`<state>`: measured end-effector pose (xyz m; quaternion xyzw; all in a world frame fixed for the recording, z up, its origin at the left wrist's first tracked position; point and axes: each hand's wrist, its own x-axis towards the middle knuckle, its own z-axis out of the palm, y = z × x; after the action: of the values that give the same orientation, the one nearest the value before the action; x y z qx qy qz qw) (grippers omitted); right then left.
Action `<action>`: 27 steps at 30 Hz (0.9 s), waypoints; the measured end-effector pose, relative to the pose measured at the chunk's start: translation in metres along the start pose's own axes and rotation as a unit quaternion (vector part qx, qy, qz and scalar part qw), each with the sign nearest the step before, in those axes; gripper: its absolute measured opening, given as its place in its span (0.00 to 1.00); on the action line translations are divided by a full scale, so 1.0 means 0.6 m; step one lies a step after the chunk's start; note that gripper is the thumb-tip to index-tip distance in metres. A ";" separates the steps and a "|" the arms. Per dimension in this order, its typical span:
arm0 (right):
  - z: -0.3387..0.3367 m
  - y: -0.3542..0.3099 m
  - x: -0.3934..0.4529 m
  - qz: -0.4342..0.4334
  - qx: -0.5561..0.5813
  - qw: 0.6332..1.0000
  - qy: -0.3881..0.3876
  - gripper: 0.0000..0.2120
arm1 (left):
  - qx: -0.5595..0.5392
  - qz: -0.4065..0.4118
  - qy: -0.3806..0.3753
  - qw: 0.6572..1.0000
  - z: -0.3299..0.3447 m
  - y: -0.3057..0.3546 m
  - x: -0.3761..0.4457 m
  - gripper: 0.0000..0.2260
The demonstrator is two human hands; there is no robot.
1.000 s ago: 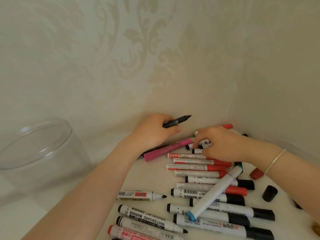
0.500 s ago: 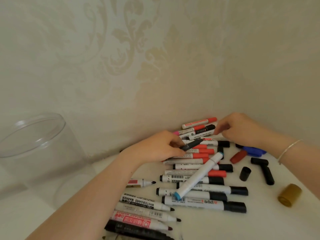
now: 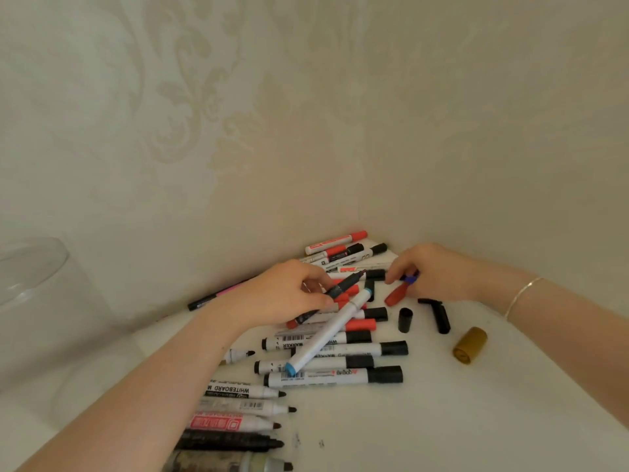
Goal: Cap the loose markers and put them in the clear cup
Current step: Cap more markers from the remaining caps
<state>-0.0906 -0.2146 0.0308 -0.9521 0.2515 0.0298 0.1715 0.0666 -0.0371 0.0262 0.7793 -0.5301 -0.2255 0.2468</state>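
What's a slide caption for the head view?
Left hand holds an uncapped black marker; right hand reaches among loose caps, clear cup at far left.

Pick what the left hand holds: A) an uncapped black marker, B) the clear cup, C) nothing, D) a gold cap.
A: the left hand grips a black marker, its bare tip pointing toward the right hand.

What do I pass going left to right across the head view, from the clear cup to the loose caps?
clear cup → left hand, gripping a black marker → right hand → black cap → gold cap
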 end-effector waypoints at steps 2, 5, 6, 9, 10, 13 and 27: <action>0.019 0.002 0.000 -0.019 -0.094 0.995 0.017 0.15 | -0.002 0.004 -0.002 1.000 0.002 0.010 -0.002 0.06; 0.032 -0.001 0.000 -0.022 -0.136 0.990 0.031 0.09 | 0.002 0.002 0.003 1.000 0.003 0.020 -0.007 0.05; 0.030 -0.003 0.000 -0.017 -0.102 0.993 0.051 0.08 | -0.003 -0.002 0.008 1.000 0.003 0.022 -0.009 0.05; 0.006 -0.013 -0.003 0.027 0.255 0.952 0.169 0.07 | -0.045 -0.015 0.022 0.999 0.002 0.025 -0.015 0.07; -0.004 -0.017 -0.006 0.032 0.401 0.898 0.179 0.10 | -0.055 -0.017 0.025 0.998 0.001 0.025 -0.018 0.07; -0.019 -0.030 -0.012 0.021 0.614 0.776 0.142 0.14 | -0.054 -0.014 0.042 0.998 0.000 0.025 -0.021 0.06; -0.002 -0.050 -0.014 0.023 0.674 0.736 0.056 0.10 | -0.053 -0.003 0.079 0.995 0.002 0.023 -0.022 0.09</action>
<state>-0.0830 -0.1867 0.0427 -0.5813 0.2369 -0.1970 0.7531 0.0517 -0.0291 0.0352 0.7817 -0.4941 -0.1917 0.3287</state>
